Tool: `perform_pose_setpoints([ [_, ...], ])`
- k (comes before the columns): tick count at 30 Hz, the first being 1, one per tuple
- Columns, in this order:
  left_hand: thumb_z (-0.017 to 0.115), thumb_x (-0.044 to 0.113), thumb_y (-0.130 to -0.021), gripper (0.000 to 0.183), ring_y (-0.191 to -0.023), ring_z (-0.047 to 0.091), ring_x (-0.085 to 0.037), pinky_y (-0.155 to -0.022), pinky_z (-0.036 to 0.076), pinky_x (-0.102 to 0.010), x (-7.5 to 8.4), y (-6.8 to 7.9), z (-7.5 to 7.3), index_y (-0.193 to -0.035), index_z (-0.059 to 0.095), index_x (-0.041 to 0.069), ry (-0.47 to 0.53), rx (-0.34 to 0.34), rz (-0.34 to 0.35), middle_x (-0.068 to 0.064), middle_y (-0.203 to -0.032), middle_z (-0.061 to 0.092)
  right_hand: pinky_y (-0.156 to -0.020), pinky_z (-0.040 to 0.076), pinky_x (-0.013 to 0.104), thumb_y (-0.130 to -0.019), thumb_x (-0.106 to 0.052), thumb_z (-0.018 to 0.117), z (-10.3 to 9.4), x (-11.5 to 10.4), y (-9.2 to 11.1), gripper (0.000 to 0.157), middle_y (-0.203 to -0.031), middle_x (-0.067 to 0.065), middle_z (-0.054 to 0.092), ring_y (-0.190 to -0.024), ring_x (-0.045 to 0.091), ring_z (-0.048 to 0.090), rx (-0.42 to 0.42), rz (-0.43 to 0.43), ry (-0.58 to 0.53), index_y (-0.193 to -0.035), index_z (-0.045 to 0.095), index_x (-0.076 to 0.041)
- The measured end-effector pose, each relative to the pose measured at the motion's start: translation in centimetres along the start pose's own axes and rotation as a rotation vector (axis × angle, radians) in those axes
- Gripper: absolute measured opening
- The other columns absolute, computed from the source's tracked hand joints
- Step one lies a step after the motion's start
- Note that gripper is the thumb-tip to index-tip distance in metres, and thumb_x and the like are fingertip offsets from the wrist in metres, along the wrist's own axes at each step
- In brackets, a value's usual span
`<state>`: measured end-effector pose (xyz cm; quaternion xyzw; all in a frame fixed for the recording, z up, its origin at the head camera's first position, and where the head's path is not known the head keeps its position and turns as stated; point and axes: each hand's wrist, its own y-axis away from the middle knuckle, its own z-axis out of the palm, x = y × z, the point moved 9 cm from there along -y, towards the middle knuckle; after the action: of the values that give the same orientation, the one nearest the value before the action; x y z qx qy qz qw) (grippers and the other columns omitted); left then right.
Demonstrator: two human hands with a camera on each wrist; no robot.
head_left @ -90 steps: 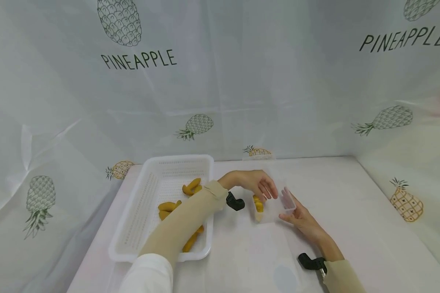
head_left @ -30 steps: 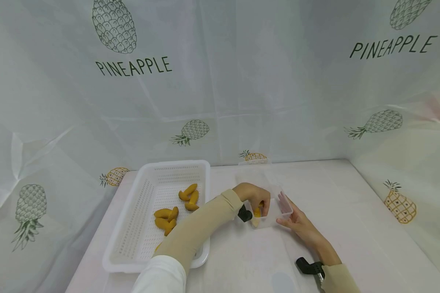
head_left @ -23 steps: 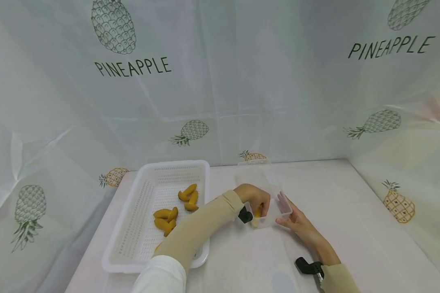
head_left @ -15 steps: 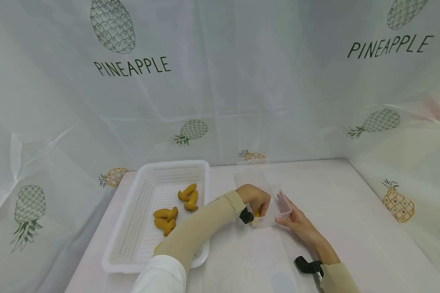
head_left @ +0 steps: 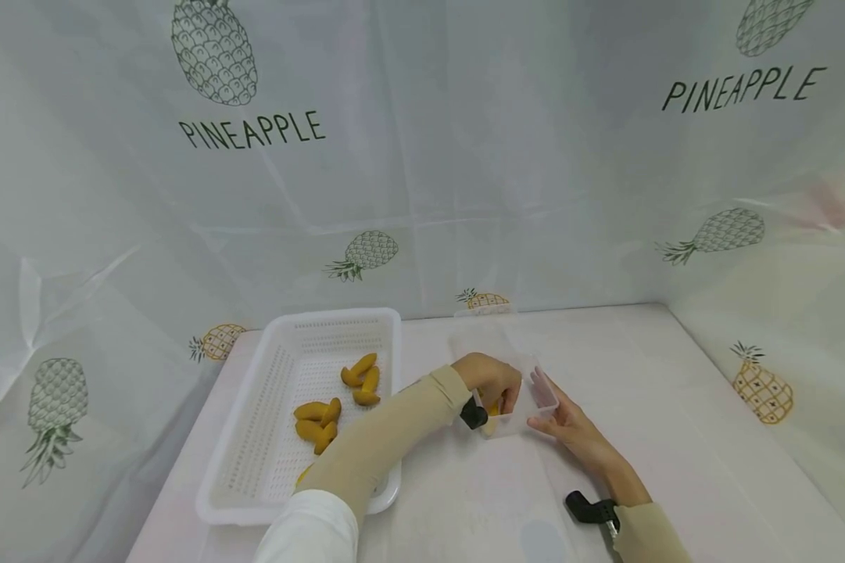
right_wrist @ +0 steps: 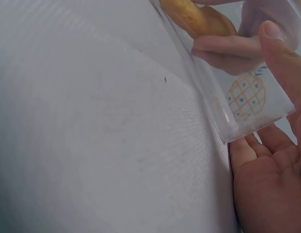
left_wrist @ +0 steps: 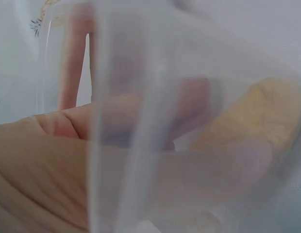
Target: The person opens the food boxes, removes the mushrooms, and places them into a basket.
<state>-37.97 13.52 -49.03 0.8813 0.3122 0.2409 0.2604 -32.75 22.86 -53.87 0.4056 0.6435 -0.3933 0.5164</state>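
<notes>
Inside a clear plastic box (head_left: 515,425) my left hand (head_left: 494,380) reaches down, its fingers and thumb around a small golden-brown bread roll (right_wrist: 201,19). In the left wrist view the thumb lies along the yellowish roll (left_wrist: 259,111), seen blurred through the box wall. My right hand (head_left: 582,435) holds the box by its right end, thumb at the near side and fingers behind the end wall. The box's lid (head_left: 480,338) stands folded back toward the rear. What else lies in the box is largely hidden by my left hand.
A white perforated basket (head_left: 242,461) stands on the left with several bread rolls (head_left: 316,422) in it; my left forearm crosses over its right rim. A curtain with pineapple prints (head_left: 422,172) rises behind the white-covered table (head_left: 464,500).
Three seconds ago my left hand was above the box with loose fingers; it has since gone down into the box around a roll. My right hand keeps its hold on the box.
</notes>
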Motion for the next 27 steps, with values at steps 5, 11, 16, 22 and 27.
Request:
perform_pose_setpoints([
  [5, 0.088, -0.008, -0.069, 0.04, -0.077, 0.05, -0.007, -0.067, 0.046, -0.019, 0.4, 0.1, -0.6, -0.1, 0.08, 0.016, 0.025, 0.073, 0.127, 0.006, -0.091, 0.068, -0.101, 0.025, 0.004, -0.097, -0.006, 0.065, 0.0, 0.0, 0.0, 0.089, -0.165, 0.017, 0.001, -0.148, 0.042, -0.002, -0.009, -0.004, -0.003, -0.162, 0.006, -0.019],
  [11, 0.088, -0.013, -0.064, 0.047, -0.095, 0.062, -0.008, -0.078, 0.048, -0.013, 0.5, 0.4, -0.8, -0.105, 0.077, 0.006, 0.144, 0.088, 0.24, 0.002, -0.102, 0.073, -0.102, 0.026, 0.005, -0.096, -0.005, 0.065, 0.1, -0.1, -0.1, 0.089, -0.165, 0.019, 0.001, -0.148, 0.042, -0.002, -0.014, -0.015, -0.012, -0.162, 0.006, -0.016],
  [16, 0.088, -0.007, -0.069, 0.046, -0.098, 0.058, -0.007, -0.085, 0.046, -0.013, 0.1, 1.0, -1.0, -0.11, 0.075, 0.008, 0.117, 0.123, 0.217, 0.003, -0.108, 0.068, -0.102, 0.025, 0.005, -0.096, -0.006, 0.066, 0.2, -0.1, 0.0, 0.089, -0.165, 0.018, 0.005, -0.148, 0.041, 0.002, -0.012, -0.009, 0.002, -0.162, 0.008, -0.02],
  [22, 0.089, -0.007, -0.069, 0.046, -0.085, 0.052, -0.007, -0.076, 0.045, -0.013, -0.2, 1.3, -1.2, -0.11, 0.074, 0.008, 0.108, 0.181, 0.255, 0.002, -0.102, 0.066, -0.102, 0.025, 0.005, -0.097, -0.007, 0.065, 0.2, -0.1, 0.0, 0.088, -0.165, 0.017, 0.005, -0.148, 0.039, 0.003, -0.019, -0.006, 0.012, -0.162, 0.008, -0.024],
  [27, 0.089, -0.011, -0.066, 0.046, -0.088, 0.058, -0.006, -0.08, 0.047, -0.011, -0.1, 1.3, -1.4, -0.108, 0.074, 0.003, 0.183, 0.196, 0.305, 0.0, -0.104, 0.072, -0.102, 0.023, 0.004, -0.097, -0.007, 0.065, 0.3, -0.3, 0.0, 0.088, -0.165, 0.016, 0.004, -0.149, 0.039, 0.0, -0.02, 0.004, 0.022, -0.162, 0.008, -0.023],
])
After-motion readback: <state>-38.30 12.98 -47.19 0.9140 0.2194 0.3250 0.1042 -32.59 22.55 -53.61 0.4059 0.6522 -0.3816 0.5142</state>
